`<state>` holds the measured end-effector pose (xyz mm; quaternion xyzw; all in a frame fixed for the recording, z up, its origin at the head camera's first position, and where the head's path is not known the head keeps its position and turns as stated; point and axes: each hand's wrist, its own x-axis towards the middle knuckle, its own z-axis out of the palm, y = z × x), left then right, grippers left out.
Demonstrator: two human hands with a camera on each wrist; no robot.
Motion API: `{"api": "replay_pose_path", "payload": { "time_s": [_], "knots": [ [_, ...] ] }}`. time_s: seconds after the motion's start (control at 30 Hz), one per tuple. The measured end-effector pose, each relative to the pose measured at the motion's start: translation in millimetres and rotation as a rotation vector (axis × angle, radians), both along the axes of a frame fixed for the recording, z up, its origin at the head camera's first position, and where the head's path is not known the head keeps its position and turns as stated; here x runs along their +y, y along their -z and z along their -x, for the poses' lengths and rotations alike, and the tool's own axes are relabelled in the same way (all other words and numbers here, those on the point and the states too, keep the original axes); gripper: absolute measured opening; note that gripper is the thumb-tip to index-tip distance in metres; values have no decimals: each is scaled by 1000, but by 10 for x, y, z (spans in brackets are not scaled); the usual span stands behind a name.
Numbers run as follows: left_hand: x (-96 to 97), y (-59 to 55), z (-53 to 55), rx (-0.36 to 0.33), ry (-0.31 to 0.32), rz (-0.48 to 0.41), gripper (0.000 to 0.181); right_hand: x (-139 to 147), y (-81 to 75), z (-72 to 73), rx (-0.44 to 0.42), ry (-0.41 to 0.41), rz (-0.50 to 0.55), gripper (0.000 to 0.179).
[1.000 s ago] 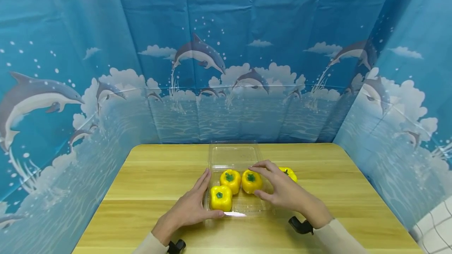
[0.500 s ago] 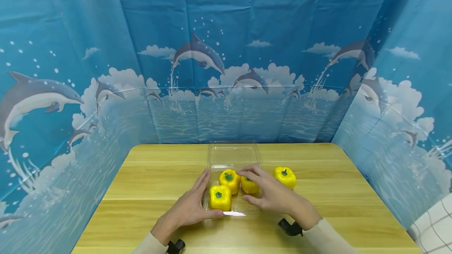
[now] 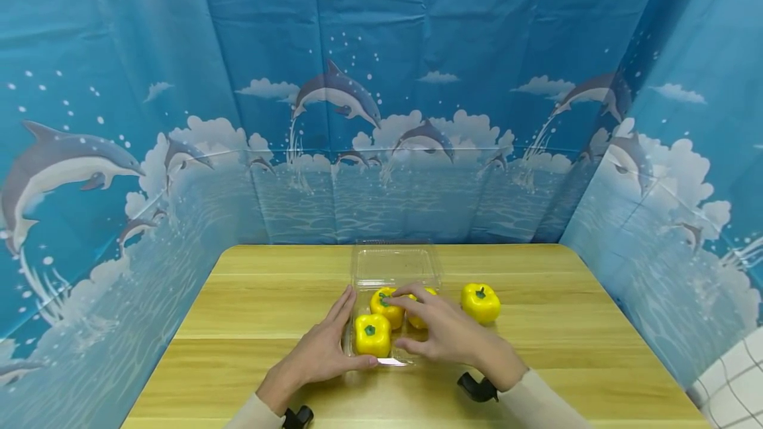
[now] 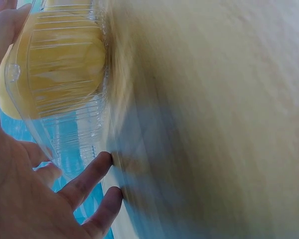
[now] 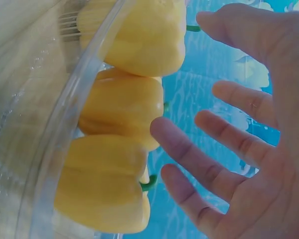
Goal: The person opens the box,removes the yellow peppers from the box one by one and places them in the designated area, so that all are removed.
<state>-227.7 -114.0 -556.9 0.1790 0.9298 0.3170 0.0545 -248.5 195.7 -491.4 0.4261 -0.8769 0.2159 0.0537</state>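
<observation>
Three yellow bell peppers with green stems sit in a clear plastic clamshell box [image 3: 393, 361]: a front-left pepper [image 3: 373, 339], a back-left pepper [image 3: 381, 315] and a right pepper [image 3: 416, 320], which is partly hidden by my hand. My left hand [image 3: 316, 351] rests along the box's left side, fingers extended, thumb at the front edge. In the left wrist view, two fingertips [image 4: 105, 158] reach the table beside the ribbed wall. Over the peppers hovers my right hand [image 3: 444, 331], fingers spread and holding nothing; the right wrist view shows its fingers [image 5: 209, 164] beside the pepper tops.
A fourth-place yellow bell pepper [image 3: 480, 303] stands on the wooden table [image 3: 548, 310], right of the box. The box's lid [image 3: 396, 262] lies opened back toward the far edge. A blue dolphin-print curtain [image 3: 381, 197] surrounds the table's back and sides.
My right hand has moved left from the right pepper to above the back-left one, uncovering the pepper outside the box. My left hand has stayed in place.
</observation>
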Motion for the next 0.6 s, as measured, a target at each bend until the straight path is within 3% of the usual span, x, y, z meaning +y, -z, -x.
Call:
{"api": "replay_pose_path", "payload": {
  "time_s": [0.1, 0.6],
  "knots": [
    [-3, 3, 4, 4, 3, 1, 138, -36, -1, 4, 17, -9, -5, 68],
    [-13, 5, 4, 9, 9, 13, 139, -226, 8, 12, -103, -53, -45, 68]
  ]
}}
